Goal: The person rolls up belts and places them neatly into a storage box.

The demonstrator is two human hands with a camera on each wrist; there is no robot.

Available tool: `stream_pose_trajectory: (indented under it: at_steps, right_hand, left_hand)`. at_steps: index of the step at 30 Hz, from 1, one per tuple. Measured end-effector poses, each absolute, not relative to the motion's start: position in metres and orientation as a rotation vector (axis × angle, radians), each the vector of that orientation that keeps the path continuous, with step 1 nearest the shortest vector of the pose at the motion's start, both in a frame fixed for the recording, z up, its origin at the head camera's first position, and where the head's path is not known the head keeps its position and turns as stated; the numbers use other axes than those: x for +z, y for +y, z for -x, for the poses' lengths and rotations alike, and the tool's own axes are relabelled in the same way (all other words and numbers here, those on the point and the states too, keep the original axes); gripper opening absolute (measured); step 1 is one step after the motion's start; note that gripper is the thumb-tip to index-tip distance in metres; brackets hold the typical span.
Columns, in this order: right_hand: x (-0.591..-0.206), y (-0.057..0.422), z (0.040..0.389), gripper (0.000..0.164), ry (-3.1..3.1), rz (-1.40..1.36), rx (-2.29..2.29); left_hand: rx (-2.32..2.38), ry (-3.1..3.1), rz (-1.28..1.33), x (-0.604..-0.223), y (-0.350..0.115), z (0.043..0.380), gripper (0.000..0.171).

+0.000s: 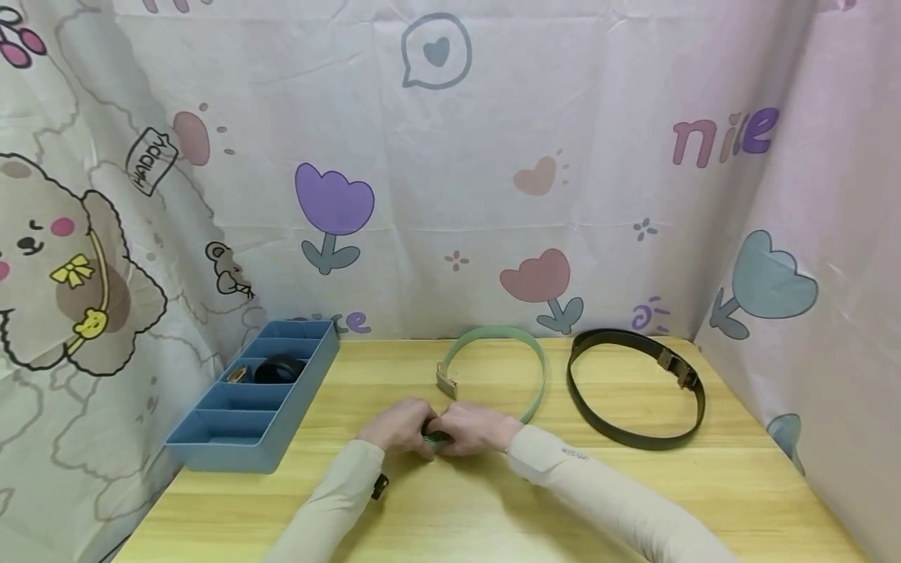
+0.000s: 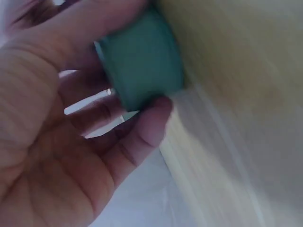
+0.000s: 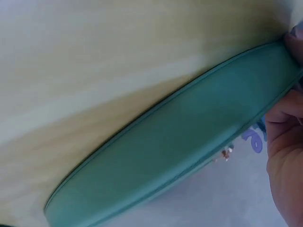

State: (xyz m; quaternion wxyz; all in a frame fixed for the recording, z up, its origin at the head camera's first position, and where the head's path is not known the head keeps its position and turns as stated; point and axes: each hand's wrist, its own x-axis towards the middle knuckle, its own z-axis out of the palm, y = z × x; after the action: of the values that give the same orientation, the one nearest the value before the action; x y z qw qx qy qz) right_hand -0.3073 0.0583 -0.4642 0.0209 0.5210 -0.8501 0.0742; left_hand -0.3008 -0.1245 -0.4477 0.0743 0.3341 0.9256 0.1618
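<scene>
A green belt (image 1: 538, 360) stands on its edge in a wide loop on the table, its metal buckle (image 1: 446, 381) at the loop's left side. My left hand (image 1: 400, 428) grips one end of this belt, which shows as a short curved green piece between thumb and fingers in the left wrist view. Close against it, my right hand (image 1: 475, 428) pinches the same belt. In the right wrist view the strap runs in a long curve up to the right fingers (image 3: 286, 113). The hands partly hide the gripped end in the head view.
To the left stands a blue-grey divided tray (image 1: 299, 418) with a coiled black belt (image 1: 279, 368) and its gold buckle (image 1: 238, 374) in one compartment. A black belt (image 1: 637, 442) forms a loop at the right. Behind the wooden table (image 1: 450, 516) hangs a printed curtain (image 1: 450, 156).
</scene>
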Motion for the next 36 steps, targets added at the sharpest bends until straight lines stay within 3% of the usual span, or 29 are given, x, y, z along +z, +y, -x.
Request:
stream_pose_trajectory:
  at_steps: [36]
  right_hand:
    - [-0.4602,0.0613,0.3039,0.013,-2.711,-1.604,0.246]
  left_hand:
    - [0.482,2.746,-1.018,-0.4447,-0.1229,0.3010,0.035]
